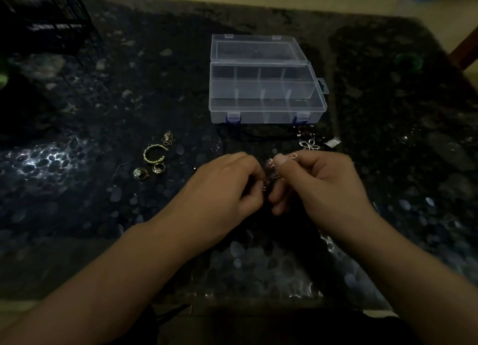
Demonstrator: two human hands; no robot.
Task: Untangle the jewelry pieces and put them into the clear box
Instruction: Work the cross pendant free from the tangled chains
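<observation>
Clear plastic forms the box [266, 96], which sits at the upper centre of the frame on the dark speckled table [103, 210]; its long axis runs left to right, its lid [258, 50] is swung open toward the top of the frame, and its two blue latches [233, 117] face us. We count eight compartments, in two rows of four. At the centre of the frame we hold a tangled silver chain [274, 175] between both hands: our left hand [222, 186] has its fingers curled inward, pinching the chain at their tips, and our right hand [320, 181] pinches the chain's upper part between thumb and forefinger, with the other fingers curled beneath. Both forearms enter from the lower corners and converge. Left of centre we count four gold pieces: one open bangle [154, 153], one small wire cluster [167, 138] above it, and two rings [141, 174] below it. Just below the box lie one black cord [248, 133] running left to right and one silver flower pendant [309, 145] at its right end. One black wire rack [51, 21] stands at the upper left.
</observation>
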